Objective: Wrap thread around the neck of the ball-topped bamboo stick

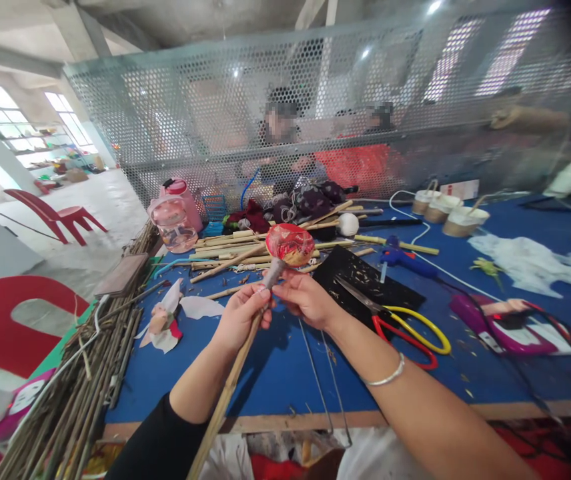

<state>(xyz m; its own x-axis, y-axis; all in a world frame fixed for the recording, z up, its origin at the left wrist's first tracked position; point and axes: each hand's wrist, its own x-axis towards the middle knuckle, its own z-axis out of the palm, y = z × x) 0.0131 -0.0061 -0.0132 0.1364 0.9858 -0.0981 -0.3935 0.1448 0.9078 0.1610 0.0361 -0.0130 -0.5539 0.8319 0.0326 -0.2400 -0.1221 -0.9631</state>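
Note:
My left hand (246, 313) is wrapped round a long wooden stick (230, 390), which slants from the bottom edge up to the middle. At its upper end are a grey sleeve-like neck (274, 272) and a rounded red head (290, 244) with pale yellow patches. My right hand (305, 295) is closed, its fingertips at the grey neck just above my left hand. Two thin wires (318, 373) hang below my right hand. Scissors (385, 317) with red and yellow handles lie by my right forearm, partly on a black cloth (360, 277).
Sticks (230, 250) lie across the blue table (165, 387) behind the red head. A blue glue gun (405, 259), a purple power strip (495, 327), white plastic (530, 260) and paper cups (465, 220) are at right. Bundled twigs (80, 400) line the left edge; a perforated screen (205, 120) stands behind.

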